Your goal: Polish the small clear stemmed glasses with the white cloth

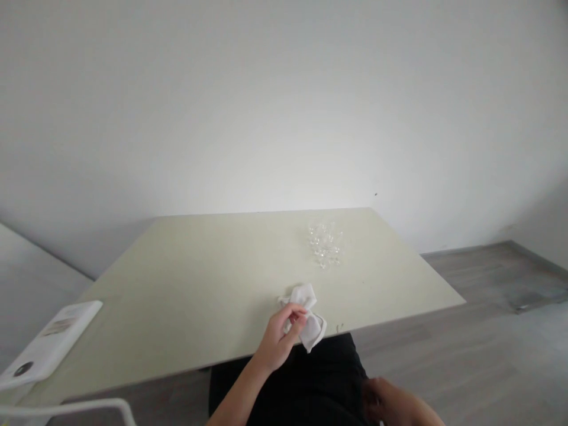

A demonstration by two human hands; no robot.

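Observation:
My left hand (280, 338) pinches a small white cloth (303, 296) at the near edge of the table (199, 284). The cloth is crumpled, and part of it hangs past the table edge over my lap. Down at my right side, beside my dark trousers (310, 373), is my right hand (377, 399). Its fingers are mostly hidden in shadow and against the trousers. Farther back on the table lies a loose pile of small clear pieces (325, 244), too small to make out singly.
A white flat box or device (53, 340) with a dark round spot lies at the table's left end. A white curved bar (80, 407) crosses the lower left corner. A pale wall (266, 106) stands behind the table, and grey wood-look floor (488, 349) shows to the right.

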